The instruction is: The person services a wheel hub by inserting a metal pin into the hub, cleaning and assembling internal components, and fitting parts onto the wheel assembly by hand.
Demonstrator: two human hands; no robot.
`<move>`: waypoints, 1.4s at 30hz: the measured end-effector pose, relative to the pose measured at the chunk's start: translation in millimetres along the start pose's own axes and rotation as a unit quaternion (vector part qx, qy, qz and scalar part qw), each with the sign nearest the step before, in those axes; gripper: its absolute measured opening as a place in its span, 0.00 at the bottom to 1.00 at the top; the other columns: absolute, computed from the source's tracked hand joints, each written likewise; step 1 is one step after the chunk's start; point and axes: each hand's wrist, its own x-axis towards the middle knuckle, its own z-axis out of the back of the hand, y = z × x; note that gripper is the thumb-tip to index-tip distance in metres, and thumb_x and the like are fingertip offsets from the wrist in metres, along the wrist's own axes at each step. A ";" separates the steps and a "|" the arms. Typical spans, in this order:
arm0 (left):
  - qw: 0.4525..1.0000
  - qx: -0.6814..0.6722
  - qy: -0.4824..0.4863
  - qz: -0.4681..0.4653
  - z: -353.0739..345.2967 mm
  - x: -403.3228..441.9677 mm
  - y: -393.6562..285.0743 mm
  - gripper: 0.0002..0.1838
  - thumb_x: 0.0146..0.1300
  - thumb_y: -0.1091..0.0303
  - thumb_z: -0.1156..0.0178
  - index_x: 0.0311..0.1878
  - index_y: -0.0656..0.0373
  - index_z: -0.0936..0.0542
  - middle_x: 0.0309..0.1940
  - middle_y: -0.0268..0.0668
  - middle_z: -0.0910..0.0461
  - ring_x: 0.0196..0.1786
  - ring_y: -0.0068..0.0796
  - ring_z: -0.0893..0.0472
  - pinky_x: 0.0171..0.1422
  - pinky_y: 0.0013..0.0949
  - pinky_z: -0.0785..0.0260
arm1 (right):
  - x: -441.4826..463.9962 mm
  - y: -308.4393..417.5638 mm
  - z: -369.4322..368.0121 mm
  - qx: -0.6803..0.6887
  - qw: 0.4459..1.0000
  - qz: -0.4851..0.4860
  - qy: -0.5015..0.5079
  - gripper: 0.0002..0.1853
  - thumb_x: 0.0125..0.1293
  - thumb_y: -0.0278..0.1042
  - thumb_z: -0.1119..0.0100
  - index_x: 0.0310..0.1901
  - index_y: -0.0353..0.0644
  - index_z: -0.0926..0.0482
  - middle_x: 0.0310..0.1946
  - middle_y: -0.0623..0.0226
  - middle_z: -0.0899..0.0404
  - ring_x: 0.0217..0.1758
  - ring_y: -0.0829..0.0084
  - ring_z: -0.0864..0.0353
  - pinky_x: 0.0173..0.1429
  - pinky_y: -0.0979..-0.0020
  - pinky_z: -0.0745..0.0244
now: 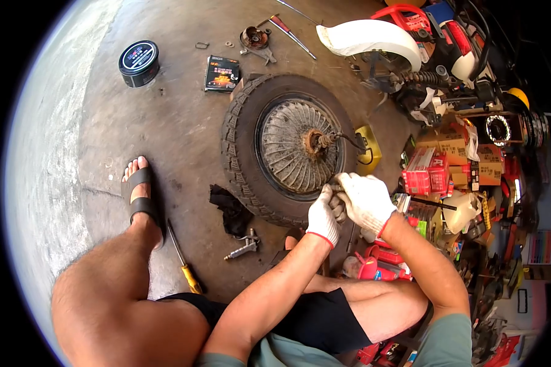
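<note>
A wheel with a knobbly black tire (242, 150) and a dirty, ribbed metal hub (288, 147) lies flat on the floor before me. From its middle rises a rusty axle (318, 142) with a dark cable (349, 139) coming off it. Over the tire's near right edge, my left hand (324, 217) and my right hand (368, 200), both in white knit gloves, meet with fingers closed in a pinch. Whatever small thing is between them is hidden by the gloves.
Around the wheel lie a black tub (139, 64), a small black box (221, 74), a rusty round part (254, 38), a red-handled screwdriver (281, 25), a yellow-handled screwdriver (190, 278), a black cloth (229, 209) and an air blow gun (243, 246). Boxes and a white fender (367, 38) crowd the right.
</note>
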 end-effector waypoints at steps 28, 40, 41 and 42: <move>0.999 -0.026 -0.016 0.007 5.2 8.6 -1.3 0.18 0.84 0.51 0.55 0.36 0.47 0.28 0.16 0.20 0.45 0.15 0.17 0.50 0.19 0.26 0.55 | 7.2 -5.3 3.9 0.047 0.947 -0.218 0.233 0.14 0.67 0.42 0.37 0.49 0.43 0.21 0.38 0.57 0.17 0.44 0.52 0.15 0.54 0.55 0.22; 1.000 0.005 -0.019 0.006 8.2 7.7 -0.3 0.16 0.82 0.52 0.50 0.39 0.50 0.23 0.19 0.21 0.39 0.17 0.16 0.44 0.21 0.26 0.52 | 5.2 2.1 8.3 0.030 0.999 0.015 -0.014 0.18 0.73 0.50 0.43 0.39 0.41 0.19 0.28 0.50 0.15 0.36 0.47 0.13 0.43 0.49 0.19; 1.000 -0.006 -0.019 0.002 9.7 9.7 2.5 0.17 0.82 0.52 0.50 0.39 0.51 0.23 0.19 0.21 0.40 0.16 0.16 0.45 0.21 0.26 0.53 | 12.9 6.5 12.1 0.029 0.984 -0.121 0.128 0.15 0.71 0.46 0.40 0.44 0.41 0.20 0.35 0.52 0.15 0.42 0.49 0.14 0.50 0.52 0.20; 1.000 -0.016 -0.019 -0.005 9.0 11.4 2.0 0.17 0.82 0.52 0.50 0.39 0.52 0.23 0.19 0.21 0.40 0.16 0.16 0.45 0.20 0.26 0.53 | 18.8 8.7 14.5 0.028 0.932 -0.250 0.262 0.15 0.68 0.42 0.38 0.49 0.40 0.21 0.41 0.53 0.16 0.49 0.51 0.15 0.57 0.54 0.22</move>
